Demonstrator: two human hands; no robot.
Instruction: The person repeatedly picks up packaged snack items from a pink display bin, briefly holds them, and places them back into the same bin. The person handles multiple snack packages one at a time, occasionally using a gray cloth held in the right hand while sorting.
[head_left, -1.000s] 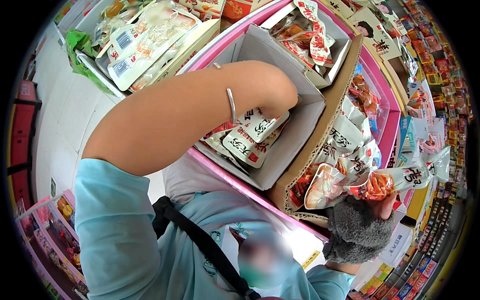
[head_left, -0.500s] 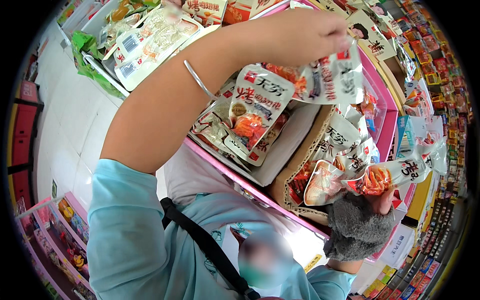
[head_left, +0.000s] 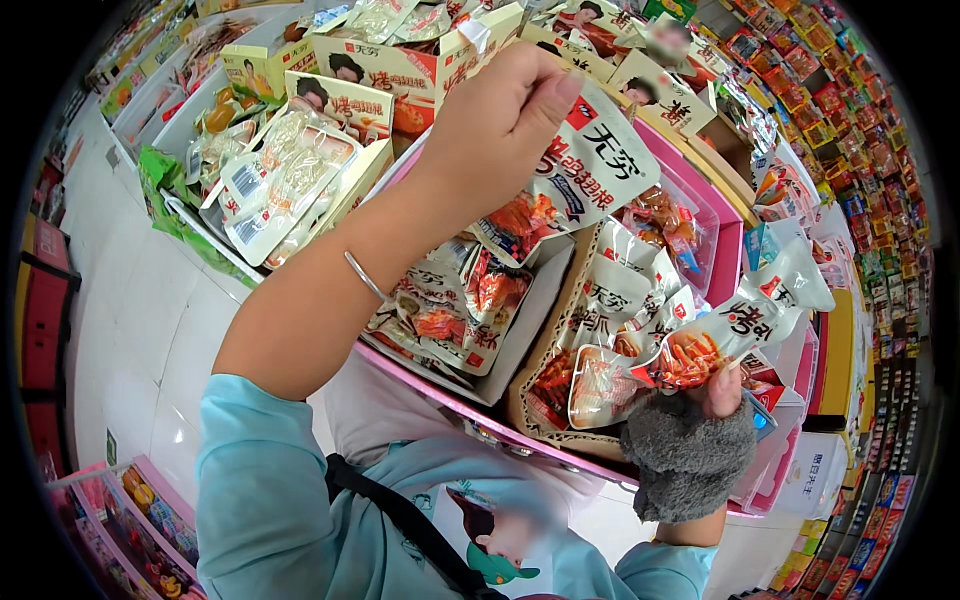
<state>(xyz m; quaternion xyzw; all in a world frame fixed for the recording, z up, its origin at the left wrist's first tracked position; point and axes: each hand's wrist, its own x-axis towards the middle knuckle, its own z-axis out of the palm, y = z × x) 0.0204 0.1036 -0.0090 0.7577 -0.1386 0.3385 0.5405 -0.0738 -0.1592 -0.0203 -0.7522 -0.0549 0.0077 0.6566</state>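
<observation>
My left hand (head_left: 500,115), reaching in from the left, pinches a white-and-red snack pouch (head_left: 590,160) near its upper edge. I cannot tell whether a second pouch lies behind it. Below the pouch, a pale-walled box (head_left: 535,320) holds a heap of similar pouches (head_left: 440,310). At the right, my right hand (head_left: 722,390) is mostly covered by a grey fluffy cloth (head_left: 690,455). Its thumb presses on a clear-ended snack pouch (head_left: 700,350). That pouch lies over a brown cardboard box (head_left: 535,405) with several pouches (head_left: 600,375) inside.
A pink bin (head_left: 750,270) surrounds the boxes. White trays of packets, one with a green plastic bag (head_left: 165,180), stand at the left back. Open snack boxes (head_left: 370,75) line the back, and packed shelves (head_left: 840,110) rise at the right. Pale floor tiles (head_left: 130,300) show at left.
My left hand has moved left with its pouch, now shown front-on. The loose pouch atop the pale box's heap no longer shows there. My right hand still keeps its pouch; the view has shifted.
</observation>
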